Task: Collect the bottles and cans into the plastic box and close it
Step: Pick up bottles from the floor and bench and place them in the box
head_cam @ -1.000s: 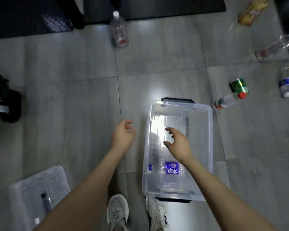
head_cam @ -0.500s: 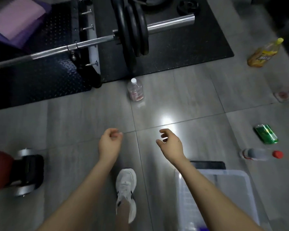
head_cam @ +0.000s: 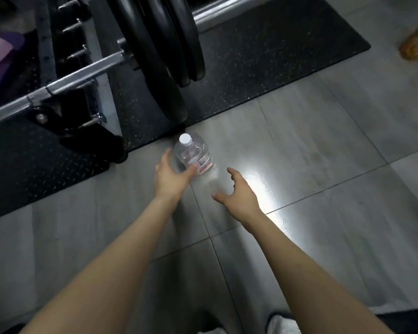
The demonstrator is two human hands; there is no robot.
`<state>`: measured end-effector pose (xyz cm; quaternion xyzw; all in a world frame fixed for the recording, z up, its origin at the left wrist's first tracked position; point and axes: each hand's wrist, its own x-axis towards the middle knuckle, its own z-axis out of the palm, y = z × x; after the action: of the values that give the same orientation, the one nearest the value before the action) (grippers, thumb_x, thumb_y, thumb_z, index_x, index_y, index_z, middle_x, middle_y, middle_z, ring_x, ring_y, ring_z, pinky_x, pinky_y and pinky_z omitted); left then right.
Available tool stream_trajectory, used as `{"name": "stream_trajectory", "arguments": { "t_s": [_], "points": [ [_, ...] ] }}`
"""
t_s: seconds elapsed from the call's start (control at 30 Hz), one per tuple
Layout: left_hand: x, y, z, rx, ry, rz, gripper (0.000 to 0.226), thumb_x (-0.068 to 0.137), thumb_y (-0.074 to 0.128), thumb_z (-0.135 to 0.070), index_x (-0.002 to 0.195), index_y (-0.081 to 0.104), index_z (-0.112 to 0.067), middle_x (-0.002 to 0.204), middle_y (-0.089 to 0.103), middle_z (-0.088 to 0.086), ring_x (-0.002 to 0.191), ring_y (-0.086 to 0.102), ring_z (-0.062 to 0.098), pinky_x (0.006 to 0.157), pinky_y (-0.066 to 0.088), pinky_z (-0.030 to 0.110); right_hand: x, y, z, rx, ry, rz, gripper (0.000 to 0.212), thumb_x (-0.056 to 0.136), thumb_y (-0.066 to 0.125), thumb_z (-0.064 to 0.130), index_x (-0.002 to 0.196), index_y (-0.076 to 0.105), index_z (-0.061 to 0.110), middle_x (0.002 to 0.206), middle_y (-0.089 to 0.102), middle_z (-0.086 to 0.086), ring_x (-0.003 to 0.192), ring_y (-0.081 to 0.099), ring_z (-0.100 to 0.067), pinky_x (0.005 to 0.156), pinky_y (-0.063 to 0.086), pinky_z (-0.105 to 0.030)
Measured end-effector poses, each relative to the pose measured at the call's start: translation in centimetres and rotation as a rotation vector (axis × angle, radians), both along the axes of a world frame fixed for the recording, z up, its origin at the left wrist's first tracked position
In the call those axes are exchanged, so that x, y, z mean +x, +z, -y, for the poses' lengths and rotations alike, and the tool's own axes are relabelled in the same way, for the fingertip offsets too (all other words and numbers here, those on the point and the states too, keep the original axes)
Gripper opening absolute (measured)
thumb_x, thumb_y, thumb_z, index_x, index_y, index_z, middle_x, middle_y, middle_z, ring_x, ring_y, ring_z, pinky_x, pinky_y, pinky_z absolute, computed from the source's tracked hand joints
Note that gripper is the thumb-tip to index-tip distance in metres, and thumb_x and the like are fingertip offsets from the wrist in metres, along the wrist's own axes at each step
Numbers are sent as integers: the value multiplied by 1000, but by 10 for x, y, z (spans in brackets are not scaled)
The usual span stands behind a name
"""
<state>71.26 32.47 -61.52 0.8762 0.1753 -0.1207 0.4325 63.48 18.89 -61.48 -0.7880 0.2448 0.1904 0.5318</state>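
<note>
Here, clear bottle [head_cam: 194,154] upright, white cap [head_cam: 185,139] up, by left hand [head_cam: 170,175].

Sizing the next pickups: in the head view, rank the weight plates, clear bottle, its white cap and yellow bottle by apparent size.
1. weight plates
2. clear bottle; yellow bottle looks similar but is cut off by the frame, so unranked
3. white cap
</note>
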Motion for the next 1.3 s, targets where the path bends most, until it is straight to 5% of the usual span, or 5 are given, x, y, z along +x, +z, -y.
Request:
{"name": "stream_trajectory", "arguments": {
  "t_s": [0.2, 0.33, 0.57, 0.87, 1.3],
  "points": [
    [64, -57, 16, -44, -9, 116, 88, 65, 79, -40, 140, 35, -29, 147, 38, 2, 133, 40, 20, 112, 34, 39, 42, -59, 8, 38, 20, 24, 79, 80, 71, 25, 146, 26, 24, 148, 38, -6, 132, 43, -25, 107, 38, -38],
    [70, -67, 19, -151, 21, 149, 45, 73, 76, -27, 114, 60, -17, 103, 62, -4, 103, 60, 19, 100, 48, 40, 52, -73, 13, 68, -13, 44, 82, 79, 72, 25, 146, 25, 28, 149, 36, -5, 132, 42, -25, 108, 38, -40],
    [6, 6, 25, -193, -128, 97, 27, 74, 76, -16, 96, 60, -18, 80, 59, -13, 74, 54, 1, 69, 45, 8, -8, -18, 24, 9, -39, 5, 99, 73, 78, 31, 149, 15, 26, 155, 26, 0, 140, 31, -20, 110, 30, -34],
    [-126, 156, 44, -368, -129, -189, 27, 75, 75, -29, 95, 63, -14, 87, 65, -2, 86, 62, 15, 85, 54, 38, -129, 107, 25, -129, -8, -76, 127, 47, 84, 52, 146, 9, 32, 145, 42, 4, 133, 39, -20, 106, 39, -43],
    [-339, 219, 77, -532, -255, -372, 30, 65, 82, -22, 83, 61, -32, 90, 68, -2, 91, 64, 19, 89, 52, 37, -351, 187, 90, -241, 39, -79, 103, 50, 88, 39, 134, 31, 27, 131, 52, 3, 118, 51, -21, 98, 45, -42]
  ]
}}
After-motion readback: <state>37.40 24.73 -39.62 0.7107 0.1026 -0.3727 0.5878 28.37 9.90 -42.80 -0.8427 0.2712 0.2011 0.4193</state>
